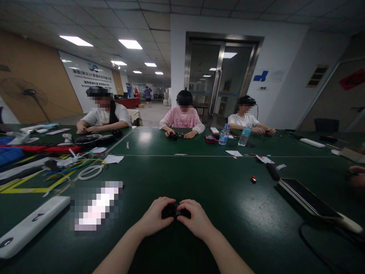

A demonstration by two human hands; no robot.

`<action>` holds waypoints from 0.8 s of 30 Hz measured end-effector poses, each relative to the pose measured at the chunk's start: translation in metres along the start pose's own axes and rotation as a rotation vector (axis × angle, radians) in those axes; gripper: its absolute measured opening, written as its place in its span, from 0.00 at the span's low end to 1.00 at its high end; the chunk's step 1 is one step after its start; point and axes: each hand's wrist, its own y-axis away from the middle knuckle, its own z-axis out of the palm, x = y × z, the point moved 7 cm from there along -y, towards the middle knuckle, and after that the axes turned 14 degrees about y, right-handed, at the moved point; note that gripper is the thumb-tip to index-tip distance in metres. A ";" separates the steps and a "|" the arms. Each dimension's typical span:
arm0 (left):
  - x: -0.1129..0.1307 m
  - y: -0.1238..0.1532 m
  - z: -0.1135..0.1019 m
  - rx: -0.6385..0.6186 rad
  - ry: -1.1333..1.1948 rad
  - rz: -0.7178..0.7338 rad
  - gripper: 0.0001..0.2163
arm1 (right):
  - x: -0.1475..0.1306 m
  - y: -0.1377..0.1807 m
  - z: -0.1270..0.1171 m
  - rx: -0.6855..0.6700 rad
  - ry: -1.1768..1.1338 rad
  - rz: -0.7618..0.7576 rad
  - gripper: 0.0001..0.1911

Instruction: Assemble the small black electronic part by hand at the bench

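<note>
Both my hands rest on the dark green table [216,190] near its front edge. My left hand [155,217] and my right hand [195,219] are closed from either side around a small black object [172,210]. Only its dark top shows between my fingers, so I cannot make out what it is. A tiny red piece [253,179] lies on the table to the right, beyond my hands.
A phone [309,198] lies at the right, a white flat device [31,224] at the left, with cables and a white ring [90,172] behind it. Three seated people work across the table; two water bottles [224,134] stand near them. Another person's hand [357,176] shows at the right edge.
</note>
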 end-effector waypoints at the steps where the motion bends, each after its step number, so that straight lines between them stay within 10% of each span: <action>1: 0.000 0.000 0.000 -0.001 -0.001 0.009 0.22 | 0.000 0.000 0.000 0.001 0.004 -0.003 0.11; 24: -0.003 -0.001 0.001 -0.016 -0.042 -0.001 0.19 | 0.013 -0.001 -0.016 0.145 -0.236 0.086 0.11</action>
